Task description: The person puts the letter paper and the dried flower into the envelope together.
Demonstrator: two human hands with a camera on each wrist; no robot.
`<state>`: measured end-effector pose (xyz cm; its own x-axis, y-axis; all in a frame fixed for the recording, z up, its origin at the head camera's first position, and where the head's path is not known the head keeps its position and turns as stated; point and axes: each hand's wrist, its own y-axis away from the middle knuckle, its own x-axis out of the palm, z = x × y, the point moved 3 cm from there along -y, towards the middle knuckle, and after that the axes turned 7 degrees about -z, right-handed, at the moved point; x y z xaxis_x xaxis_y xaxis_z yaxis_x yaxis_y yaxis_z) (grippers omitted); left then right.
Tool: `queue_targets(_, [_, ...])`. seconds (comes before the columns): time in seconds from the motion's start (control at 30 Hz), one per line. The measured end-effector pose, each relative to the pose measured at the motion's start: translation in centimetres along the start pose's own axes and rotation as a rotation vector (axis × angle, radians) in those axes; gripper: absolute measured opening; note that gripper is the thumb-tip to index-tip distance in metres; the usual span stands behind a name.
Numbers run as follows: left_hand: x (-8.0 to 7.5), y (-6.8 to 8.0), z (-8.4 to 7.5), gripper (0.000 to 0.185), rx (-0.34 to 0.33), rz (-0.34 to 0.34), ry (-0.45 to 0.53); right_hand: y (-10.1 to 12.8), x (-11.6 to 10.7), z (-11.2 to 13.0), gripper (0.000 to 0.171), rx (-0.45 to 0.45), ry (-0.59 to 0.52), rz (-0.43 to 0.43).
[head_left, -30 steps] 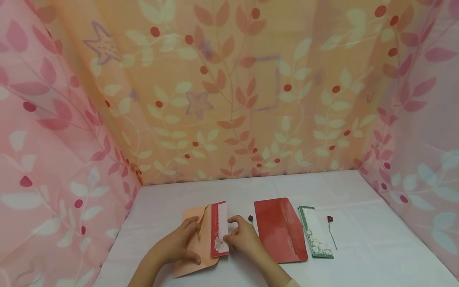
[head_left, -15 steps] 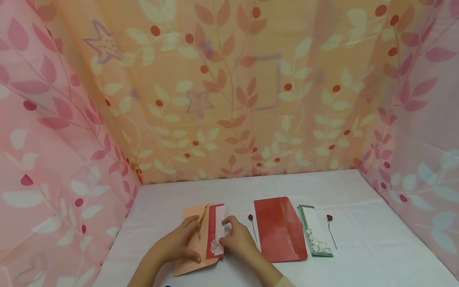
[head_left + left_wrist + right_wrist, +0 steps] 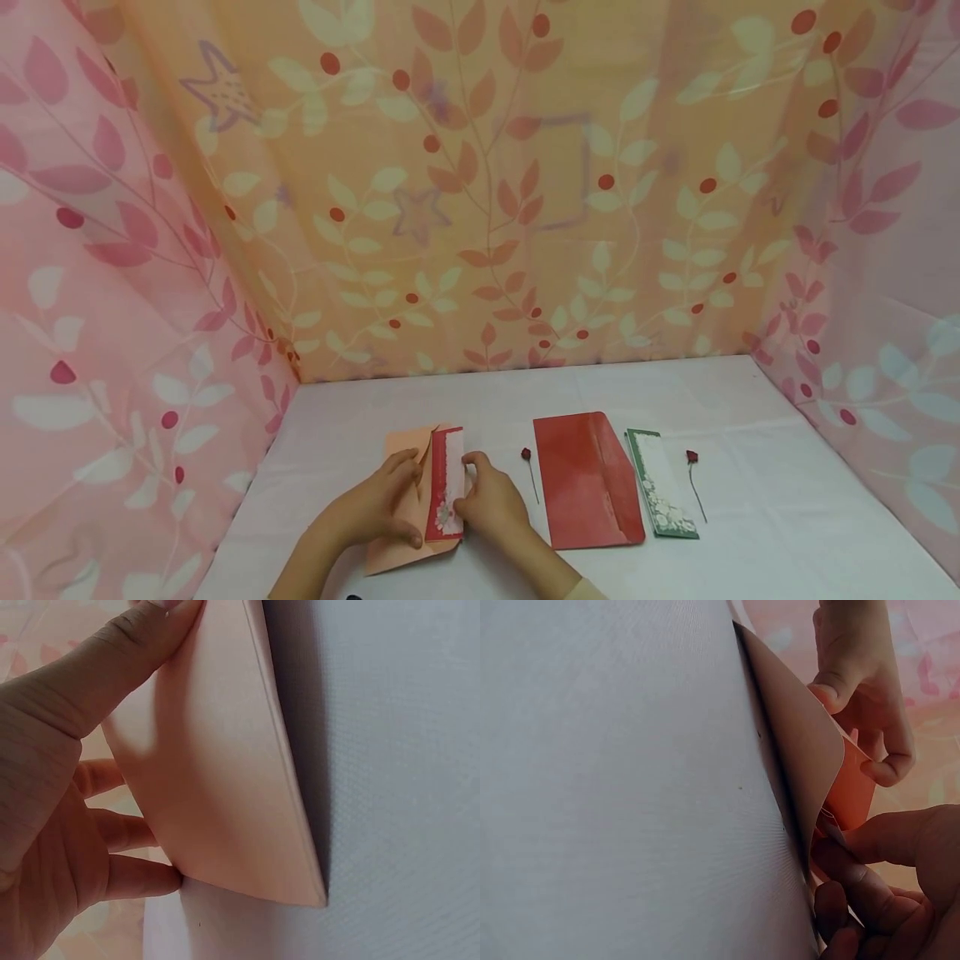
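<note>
1. At the near left of the white table (image 3: pixel 750 417), we hold the peach envelope (image 3: pixel 401 533) with our left hand (image 3: pixel 375 508), thumb on one face and fingers curled behind the other, lifting the mouth open.
2. Our right hand (image 3: pixel 487 504) pinches the red lace-edged card (image 3: pixel 446 487) at its right edge, with the card already partly inside the envelope's opening.
3. To do this well, we judge that the left hand should keep the flap (image 3: pixel 217 772) raised, so the card's leading edge does not catch on the paper.
4. We would feed the card in flat and square to the envelope's long edge; a tilt could jam a corner or bend the lace trim.
5. Light, even pressure from the right fingertips looks safest, since the card's flower decoration near the bottom could snag on the opening.
6. To the right lie a small rose stem (image 3: pixel 528 471), a red envelope (image 3: pixel 588 483), a green card (image 3: pixel 660 483) and a second rose stem (image 3: pixel 693 483), all apart from our hands and clear of the work.
</note>
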<state>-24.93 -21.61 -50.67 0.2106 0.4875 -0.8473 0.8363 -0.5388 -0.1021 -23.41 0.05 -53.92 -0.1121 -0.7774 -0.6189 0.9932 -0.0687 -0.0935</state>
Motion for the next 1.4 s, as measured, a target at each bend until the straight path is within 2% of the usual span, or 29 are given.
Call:
queue_targets(0.37, [0.5,-0.3,0.0,0.083,-0.011,0.026,0.016,0.0,0.4,0.0,0.065,-0.009,0.022,0.026])
queue_targets(0.6, [0.8,-0.3,-0.3,0.09,0.038,0.027,0.012,0.3,0.3,0.3,0.065,-0.027,0.026,0.014])
queue_targets(1.03, [0.7,-0.4,-0.2,0.09,0.06,0.008,0.007,0.2,1.3,0.8,0.065,-0.028,0.079,0.022])
queue_targets(1.23, [0.7,-0.2,-0.2,0.085,0.057,-0.002,0.021,0.1,2.1,1.4,0.062,-0.078,0.127,0.016])
queue_targets(1.4, [0.7,-0.1,-0.3,0.085,0.044,0.006,0.017,0.4,2.6,2.0,0.06,-0.11,0.113,0.048])
